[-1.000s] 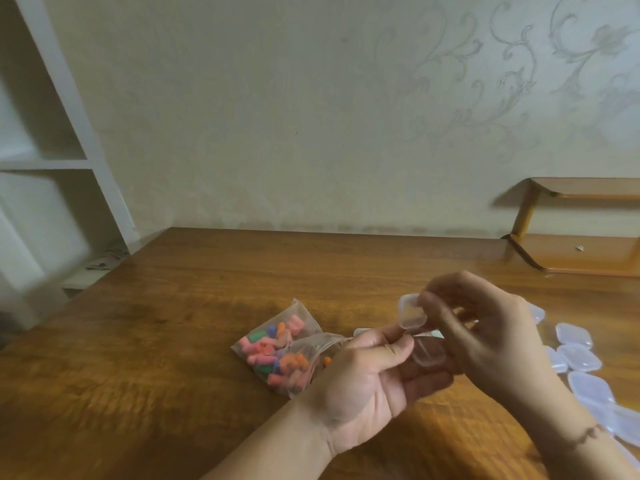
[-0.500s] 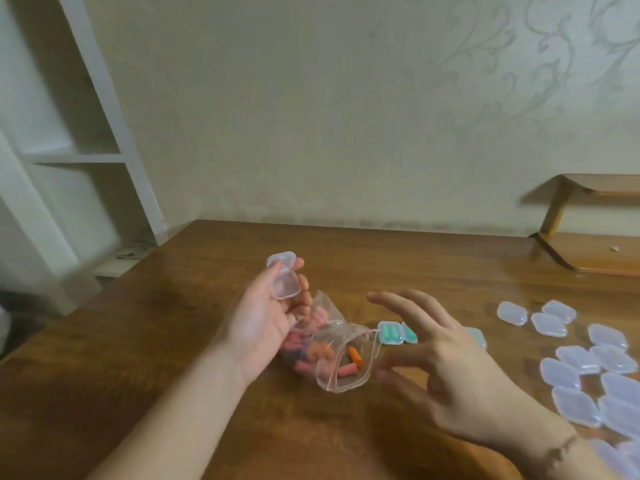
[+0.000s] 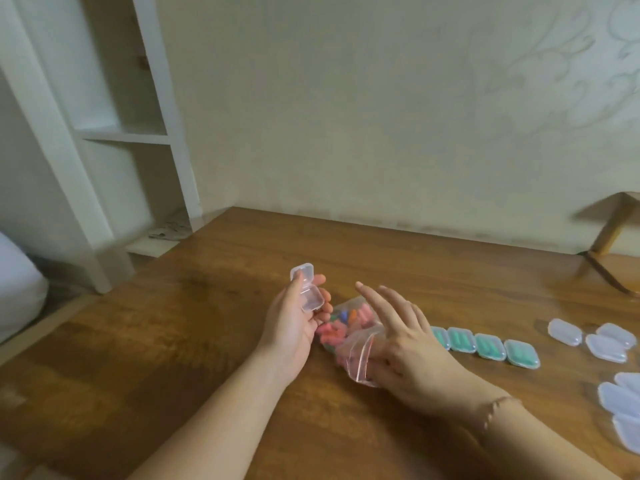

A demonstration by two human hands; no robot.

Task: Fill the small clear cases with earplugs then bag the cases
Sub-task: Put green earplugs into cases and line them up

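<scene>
Fingers (image 3: 320,306) of the left hand (image 3: 294,323) curl round a small clear case (image 3: 307,292) with its lid hinged open, held above the wooden table (image 3: 173,341), while the right hand (image 3: 401,344) has its upper fingers stretched straight over a clear bag (image 3: 349,336) of coloured earplugs (image 3: 334,332) and its lower fingertips at the bag's open mouth. Just right of the bag stands a row of filled cases (image 3: 488,346) holding green earplugs. Empty cases (image 3: 588,339) lie farther right.

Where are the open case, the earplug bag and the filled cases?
open case (image 3: 309,296): head view, base in left hand.
earplug bag (image 3: 341,327): head view, its middle.
filled cases (image 3: 489,346): head view, third case's lid.
</scene>
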